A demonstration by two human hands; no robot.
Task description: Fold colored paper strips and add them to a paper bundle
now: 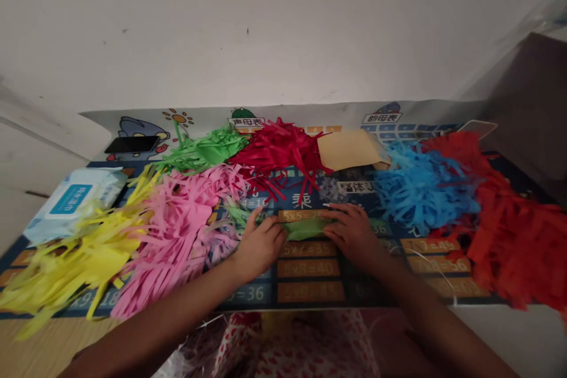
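A narrow piece of thin green paper lies across the middle of the printed mat, between my two hands. My left hand pinches its left end, with thumb and fingertips close together. At the other end, my right hand has its fingers closed on the paper's edge. A small white tip shows at the right fingertips, too small to name. Just left of my left hand lie pale green and lilac paper shreds. Beyond my right hand is a small greyish, crinkled bunch.
Fringed paper bundles surround the hands: yellow, pink, green, crimson, blue and red. A tan sheet, a wipes pack and a dark phone lie around the mat. A wall stands behind.
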